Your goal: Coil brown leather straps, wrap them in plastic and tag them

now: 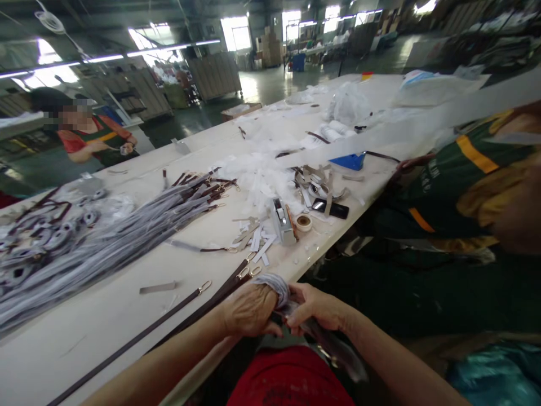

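Note:
My left hand (249, 309) is closed around a strap wrapped in thin grey-white film (276, 286) at the table's near edge. My right hand (315, 307) pinches the same wrapped strap from the right, fingers curled on the film; the wrapped length trails down over my lap (333, 349). Dark brown straps with metal clasps (211, 296) lie on the white table (105, 316) just left of my hands.
A big pile of film-wrapped straps (105, 237) covers the left of the table. A tape dispenser (282, 221), a tape roll (303, 222), a phone (330, 208) and plastic scraps (257, 175) lie ahead. A person in green (465, 186) sits right; another person (91, 138) stands far left.

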### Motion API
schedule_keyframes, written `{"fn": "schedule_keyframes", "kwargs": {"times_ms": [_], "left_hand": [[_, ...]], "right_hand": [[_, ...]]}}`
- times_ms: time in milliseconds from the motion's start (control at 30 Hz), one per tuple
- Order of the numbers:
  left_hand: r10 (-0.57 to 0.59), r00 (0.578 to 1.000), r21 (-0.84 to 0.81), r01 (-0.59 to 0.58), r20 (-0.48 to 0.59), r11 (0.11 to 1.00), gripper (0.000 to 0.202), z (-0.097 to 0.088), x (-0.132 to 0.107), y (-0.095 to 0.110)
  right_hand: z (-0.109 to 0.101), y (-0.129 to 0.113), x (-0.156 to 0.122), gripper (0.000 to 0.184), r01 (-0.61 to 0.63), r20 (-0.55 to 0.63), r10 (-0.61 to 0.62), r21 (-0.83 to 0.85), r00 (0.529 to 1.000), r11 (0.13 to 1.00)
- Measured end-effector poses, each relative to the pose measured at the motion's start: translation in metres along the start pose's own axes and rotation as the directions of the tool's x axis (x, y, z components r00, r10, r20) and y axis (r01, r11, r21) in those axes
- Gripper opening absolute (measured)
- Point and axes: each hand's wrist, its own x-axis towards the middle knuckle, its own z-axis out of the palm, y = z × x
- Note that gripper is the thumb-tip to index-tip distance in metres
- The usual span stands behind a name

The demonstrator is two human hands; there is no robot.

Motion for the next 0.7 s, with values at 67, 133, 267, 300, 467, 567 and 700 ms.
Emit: {"fn": "schedule_keyframes", "kwargs": {"times_ms": [67,133,267,300,467,567,700], "left_hand": [[-0.112,0.99,-0.01,0.113,0.08,0.994,0.078,0.005,-0.009,0.001],[-0.222,0.969,-0.033,0.227,0.109,0.973,0.071,0.008,-0.017,0.005],[-0.328,0.913,-0.23,0.383,0.243,0.895,0.057,0.0,-0.03,0.023],[-0.34,0.892,-0.372,0.436,0.296,0.82,0.057,-0.003,-0.032,0.028],[-0.422,0.843,-0.908,0.408,0.334,0.096,0.055,-0.008,-0.027,0.047],[-0.554,0.797,-0.968,0.239,0.241,-0.076,0.056,0.001,-0.013,0.047],[-0.65,0.745,-0.984,0.049,0.149,-0.169,0.057,0.011,0.007,0.041]], "right_hand": [[-0.006,-0.002,0.002,0.073,-0.06,-0.022,0.057,-0.257,0.998,0.964],[-0.01,-0.004,0.001,0.066,-0.012,-0.067,-0.037,-0.609,0.997,0.793],[-0.018,-0.005,-0.007,0.02,0.247,0.157,-0.342,-0.939,0.927,0.238],[-0.02,-0.002,-0.008,0.017,0.294,0.208,-0.376,-0.938,0.903,0.186],[-0.016,0.033,0.007,0.042,0.481,-0.02,-0.628,-0.624,0.778,0.616],[0.003,0.055,0.03,0.05,0.541,-0.371,-0.607,-0.275,0.703,0.795],[0.027,0.06,0.052,0.053,0.594,-0.548,-0.57,-0.156,0.612,0.789]]}}
